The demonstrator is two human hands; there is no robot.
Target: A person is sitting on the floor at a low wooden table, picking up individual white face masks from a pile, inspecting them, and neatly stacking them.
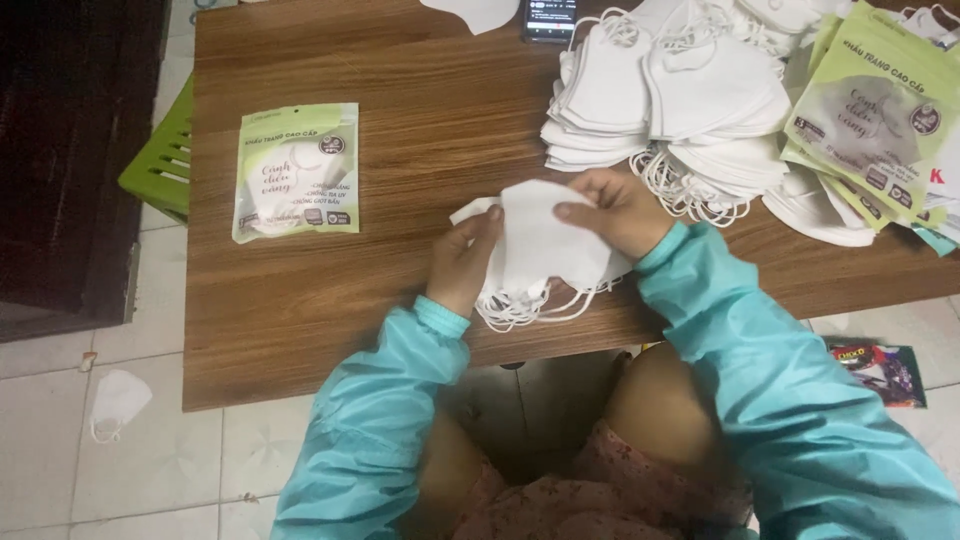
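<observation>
Left hand (463, 258) and right hand (618, 212), both in teal sleeves, pinch a small stack of soft white folded masks (540, 245) above the near edge of a wood-grain table (420, 130); thin elastic loops dangle below. Each hand is closed on the stack's side. A glossy green pouch (296, 171) lies flat to the left. A mask heap (670, 95), further pouches (880, 110) and a phone (548, 20) sit beyond. One mask (117, 400) lies on the tiled floor.
</observation>
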